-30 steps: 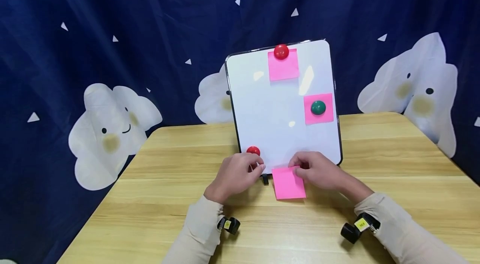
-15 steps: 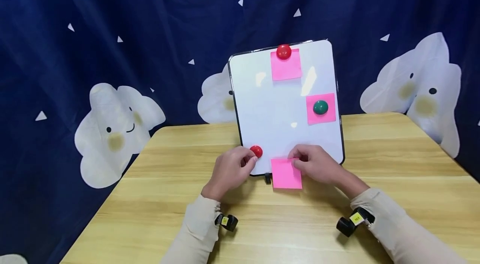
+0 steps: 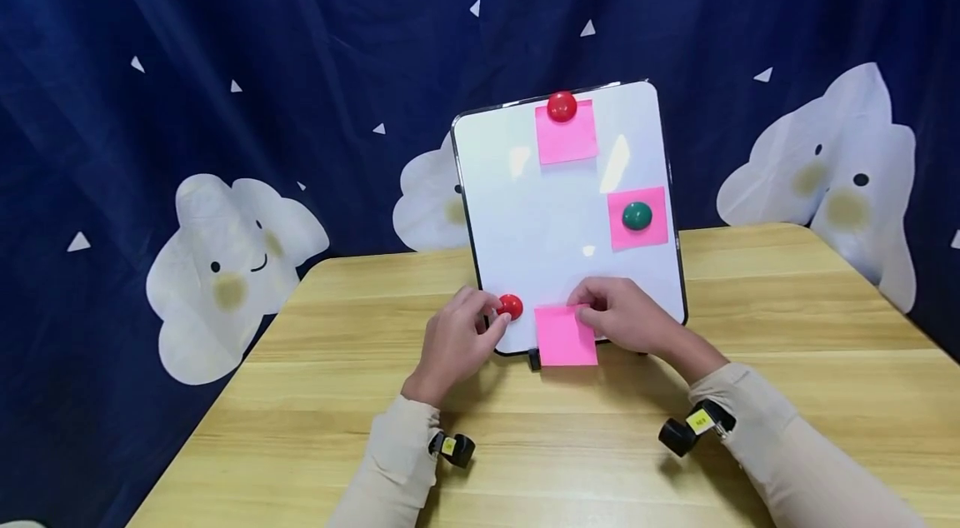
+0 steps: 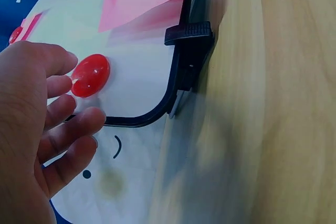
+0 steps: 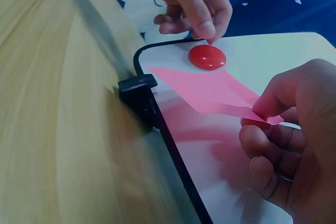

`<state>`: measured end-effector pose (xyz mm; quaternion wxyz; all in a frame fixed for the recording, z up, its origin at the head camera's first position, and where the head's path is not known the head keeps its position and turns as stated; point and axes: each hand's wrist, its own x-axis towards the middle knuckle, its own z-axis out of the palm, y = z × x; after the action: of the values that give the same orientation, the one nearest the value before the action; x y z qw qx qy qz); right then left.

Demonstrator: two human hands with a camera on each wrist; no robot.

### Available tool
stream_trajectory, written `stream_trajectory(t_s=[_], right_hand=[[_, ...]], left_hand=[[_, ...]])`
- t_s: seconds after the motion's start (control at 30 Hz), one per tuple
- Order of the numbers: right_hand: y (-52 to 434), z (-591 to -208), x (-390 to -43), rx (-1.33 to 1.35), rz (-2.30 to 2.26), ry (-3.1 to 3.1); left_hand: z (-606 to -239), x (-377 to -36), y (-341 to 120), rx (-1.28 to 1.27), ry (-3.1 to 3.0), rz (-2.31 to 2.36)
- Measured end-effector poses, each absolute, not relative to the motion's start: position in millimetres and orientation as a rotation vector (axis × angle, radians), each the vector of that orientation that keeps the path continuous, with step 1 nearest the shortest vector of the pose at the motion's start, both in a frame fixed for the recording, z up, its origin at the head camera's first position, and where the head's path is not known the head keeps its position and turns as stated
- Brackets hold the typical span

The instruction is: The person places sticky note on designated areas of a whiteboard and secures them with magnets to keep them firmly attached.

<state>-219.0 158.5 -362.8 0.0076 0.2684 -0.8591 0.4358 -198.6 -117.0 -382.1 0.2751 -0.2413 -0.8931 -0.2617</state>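
A whiteboard [image 3: 540, 236] with a black frame stands tilted on the table. My right hand [image 3: 626, 316] pinches a pink sticky note [image 5: 210, 90] at its upper right corner, thumb on one face. The note hangs in front of the board's lower edge, apart from its surface in the right wrist view. At the board's lower left sits a round red magnet [image 4: 92, 75]. My left hand [image 3: 456, 336] is beside that magnet, fingers loosely bent, fingertips right at its edge.
Higher on the board, a second red magnet [image 3: 562, 107] holds a pink note [image 3: 566, 141], and a green magnet [image 3: 637, 216] sits on another pink note [image 3: 622, 238]. A black foot [image 4: 191, 35] grips the lower edge. Behind the wooden table [image 3: 337, 395] hangs a blue curtain [image 3: 360, 28].
My right hand has lifted the pink note up onto the board's lower part in view. My left hand has moved up and left to the lower red magnet.
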Motion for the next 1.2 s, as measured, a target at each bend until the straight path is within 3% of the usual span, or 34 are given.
stream_trajectory(t_s=[1.2], right_hand=[[146,-321,-247,0.732,1.517,-2.542]], left_hand=[[-387,-199,-106,-0.575,-2.426,-0.69]])
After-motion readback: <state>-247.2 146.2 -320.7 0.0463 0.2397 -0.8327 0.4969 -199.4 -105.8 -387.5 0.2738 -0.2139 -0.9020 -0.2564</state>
